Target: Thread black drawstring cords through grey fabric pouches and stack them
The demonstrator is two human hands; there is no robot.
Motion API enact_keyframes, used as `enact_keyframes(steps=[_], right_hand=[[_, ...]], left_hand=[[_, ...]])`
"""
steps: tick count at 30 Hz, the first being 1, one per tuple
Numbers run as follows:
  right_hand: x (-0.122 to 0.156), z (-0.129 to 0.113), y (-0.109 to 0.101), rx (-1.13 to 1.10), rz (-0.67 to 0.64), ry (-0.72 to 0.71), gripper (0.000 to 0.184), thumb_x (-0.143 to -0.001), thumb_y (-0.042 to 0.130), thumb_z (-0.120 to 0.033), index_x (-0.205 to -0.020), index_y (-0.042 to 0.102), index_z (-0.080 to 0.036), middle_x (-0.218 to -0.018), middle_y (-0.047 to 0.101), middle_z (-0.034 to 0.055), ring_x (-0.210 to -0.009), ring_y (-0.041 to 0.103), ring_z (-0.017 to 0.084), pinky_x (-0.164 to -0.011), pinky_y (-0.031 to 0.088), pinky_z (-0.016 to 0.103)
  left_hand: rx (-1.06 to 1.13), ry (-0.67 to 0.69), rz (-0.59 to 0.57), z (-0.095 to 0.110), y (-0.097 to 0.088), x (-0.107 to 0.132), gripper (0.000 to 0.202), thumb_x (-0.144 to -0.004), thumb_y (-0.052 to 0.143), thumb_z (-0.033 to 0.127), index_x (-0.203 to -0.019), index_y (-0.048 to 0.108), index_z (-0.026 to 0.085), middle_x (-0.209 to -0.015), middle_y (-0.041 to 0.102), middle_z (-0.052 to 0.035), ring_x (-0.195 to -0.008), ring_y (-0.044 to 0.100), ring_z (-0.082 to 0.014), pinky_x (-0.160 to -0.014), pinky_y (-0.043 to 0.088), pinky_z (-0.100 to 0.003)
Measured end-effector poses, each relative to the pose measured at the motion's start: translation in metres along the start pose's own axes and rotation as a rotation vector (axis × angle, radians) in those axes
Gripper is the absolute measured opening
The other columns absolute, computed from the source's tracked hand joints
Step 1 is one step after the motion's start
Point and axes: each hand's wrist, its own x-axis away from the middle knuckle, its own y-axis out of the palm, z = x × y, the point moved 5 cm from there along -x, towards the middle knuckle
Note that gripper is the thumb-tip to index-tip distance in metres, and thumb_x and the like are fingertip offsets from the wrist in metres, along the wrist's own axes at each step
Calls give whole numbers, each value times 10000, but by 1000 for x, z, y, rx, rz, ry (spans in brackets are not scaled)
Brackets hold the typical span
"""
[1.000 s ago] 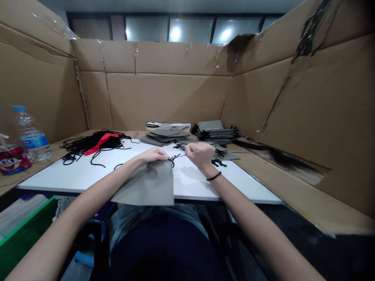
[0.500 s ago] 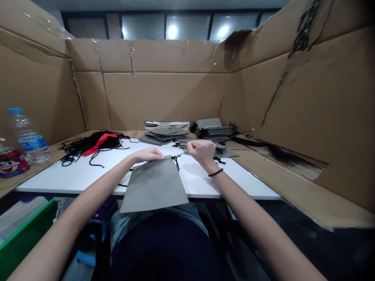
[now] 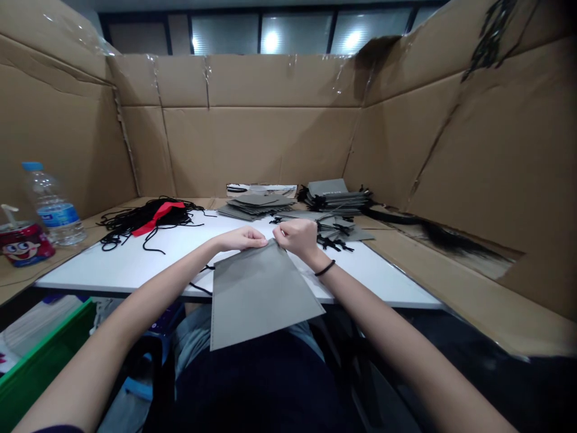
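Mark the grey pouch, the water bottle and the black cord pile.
grey pouch [image 3: 259, 288], head view, flat middle.
water bottle [image 3: 54, 213], head view, blue label.
black cord pile [image 3: 118, 221], head view, tangled centre.

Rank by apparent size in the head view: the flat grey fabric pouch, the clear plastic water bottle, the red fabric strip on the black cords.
1. flat grey fabric pouch: largest, though nearest the camera.
2. clear plastic water bottle.
3. red fabric strip: about as long as the bottle but thinner, so this pair is close.
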Motion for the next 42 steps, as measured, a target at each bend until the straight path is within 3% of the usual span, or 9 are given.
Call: enact_keyframes(steps=[3,8,14,21,27,34,42], right_hand=[[0,-2,1,-5,15,2,353,-720,463,-205,-370,448,-168,-374,462,7,-407,331,87,-470,151,263],[1,23,-2,24,19,128,355,-720,455,-227,-371,431,-169,-372,437,6,-416,328,90,-472,140,264],[2,46,-4,-20,5,286,332,-685,442,-265,-372,381,-173,-358,340,-8,-408,297,85,-474,150,261],[1,49,-2,-127,-2,293,324,-644,430,-286,-387,259,-188,-370,268,-24,-404,249,75,-467,161,254],[1,46,-1,-190,0,254,348,-665,431,-291,-408,216,-197,-372,259,-28,-396,243,74,-463,162,259],[1,46,0,-186,-23,266,355,-687,438,-284,-395,259,-192,-370,291,-23,-398,275,79,-467,167,260],[-1,60,0,-147,-103,388,468,-793,402,-387,-374,351,-183,-376,322,-5,-410,305,94,-478,166,269]], left_hand=[[11,-1,10,0,1,-2,504,-806,529,618,-656,526,136,-579,372,38,-493,288,-67,-461,185,-218],[-53,-65,78,-5,-11,6,515,-784,563,603,-567,501,140,-533,324,49,-478,264,-67,-457,180,-228],[-54,-75,216,-12,-31,16,410,-728,660,518,-680,639,111,-551,463,30,-496,360,-75,-456,215,-215],[44,46,154,-1,-20,13,371,-747,666,473,-726,658,103,-621,554,3,-557,453,-85,-516,326,-200],[24,74,152,5,-12,11,379,-774,638,472,-701,628,100,-582,495,22,-529,407,-72,-496,293,-195],[-46,95,258,3,-13,8,406,-765,630,499,-719,632,96,-563,484,23,-512,398,-78,-477,286,-199],[-107,102,217,6,-12,9,408,-817,572,512,-710,593,118,-540,399,48,-481,310,-61,-446,212,-193]])
